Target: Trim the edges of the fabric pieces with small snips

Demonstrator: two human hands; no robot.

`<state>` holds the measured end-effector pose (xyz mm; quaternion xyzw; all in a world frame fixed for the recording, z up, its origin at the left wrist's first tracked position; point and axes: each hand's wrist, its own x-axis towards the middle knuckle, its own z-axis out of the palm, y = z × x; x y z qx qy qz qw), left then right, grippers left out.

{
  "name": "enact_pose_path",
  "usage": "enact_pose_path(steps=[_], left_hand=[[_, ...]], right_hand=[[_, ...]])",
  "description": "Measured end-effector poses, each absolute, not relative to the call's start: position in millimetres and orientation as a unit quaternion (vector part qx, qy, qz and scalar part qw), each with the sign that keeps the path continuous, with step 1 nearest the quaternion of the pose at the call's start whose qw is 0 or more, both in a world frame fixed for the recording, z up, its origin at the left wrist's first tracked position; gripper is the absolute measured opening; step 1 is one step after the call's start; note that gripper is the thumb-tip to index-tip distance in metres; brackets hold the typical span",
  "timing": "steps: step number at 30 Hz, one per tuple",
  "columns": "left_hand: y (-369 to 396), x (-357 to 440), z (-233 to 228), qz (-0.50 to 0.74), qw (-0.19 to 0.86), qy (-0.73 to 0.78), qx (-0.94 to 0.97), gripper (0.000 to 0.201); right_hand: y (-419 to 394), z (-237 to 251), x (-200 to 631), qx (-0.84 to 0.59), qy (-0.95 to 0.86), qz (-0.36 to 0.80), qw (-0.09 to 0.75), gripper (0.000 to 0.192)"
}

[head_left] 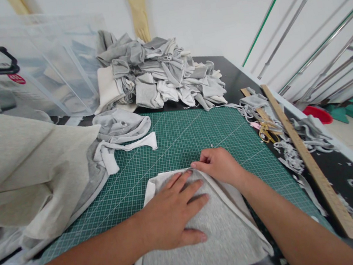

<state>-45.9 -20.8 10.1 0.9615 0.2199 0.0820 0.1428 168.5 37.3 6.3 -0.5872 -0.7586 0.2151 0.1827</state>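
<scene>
A grey fabric piece (208, 238) with a pale trim lies on the green cutting mat (180, 136) in front of me. My left hand (171, 213) presses flat on it, fingers spread. My right hand (219, 166) pinches the fabric's top edge at the corner, right beside the left fingertips. Whether the right fingers also hold something small such as a pin is too small to tell.
A heap of grey and white fabric pieces (161, 75) sits at the back of the mat. Beige and grey cloth (20, 173) piles at the left. A wooden ruler (310, 161), gold scissors (267, 132) and fabric scraps lie at the right. Clear plastic bins (37, 69) stand back left.
</scene>
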Motion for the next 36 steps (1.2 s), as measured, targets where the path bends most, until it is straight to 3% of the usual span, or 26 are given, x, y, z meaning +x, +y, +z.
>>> enact_pose_path(steps=[12, 36], left_hand=[[-20.5, -45.9, 10.2, 0.079, 0.144, 0.22, 0.962, 0.072], [-20.4, -44.6, 11.2, 0.061, 0.145, 0.223, 0.962, 0.072]], right_hand=[[39.8, 6.2, 173.6, -0.571, -0.756, 0.253, 0.195, 0.037], [37.4, 3.3, 168.3, -0.589, -0.76, 0.209, 0.179, 0.036]])
